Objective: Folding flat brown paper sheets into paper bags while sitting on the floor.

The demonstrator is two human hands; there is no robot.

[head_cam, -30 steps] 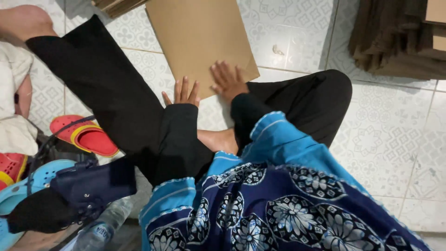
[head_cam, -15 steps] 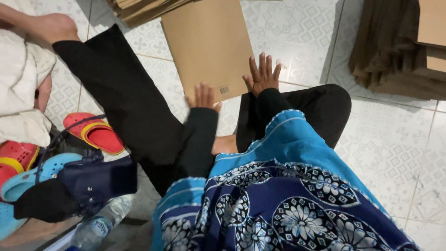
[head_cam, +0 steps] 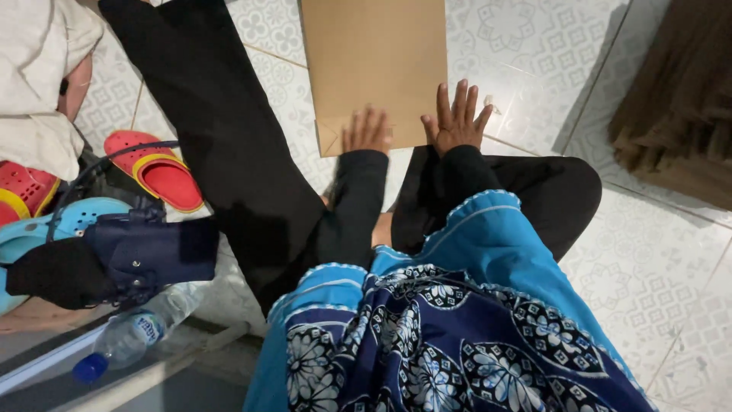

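Note:
A flat brown cardboard sheet point(head_cam: 374, 65) lies on the white patterned tile floor point(head_cam: 534, 46) in front of me. My left hand point(head_cam: 367, 130) rests palm down on its near edge, fingers together. My right hand point(head_cam: 456, 117) presses flat on the near right corner, fingers spread. Both arms are in black sleeves. I sit on the floor with legs in black trousers point(head_cam: 221, 130), under a blue patterned garment point(head_cam: 442, 328).
A stack of brown cardboard point(head_cam: 679, 107) stands at the right. At the left lie red sandals point(head_cam: 156, 169), a light blue shoe point(head_cam: 69, 221), a dark blue bag point(head_cam: 145, 255), a plastic water bottle point(head_cam: 130, 339) and white cloth point(head_cam: 38, 76).
Both hands have slid forward onto the near edge of the cardboard sheet and now lie flat on it. The view has shifted so the sheet lies straight ahead.

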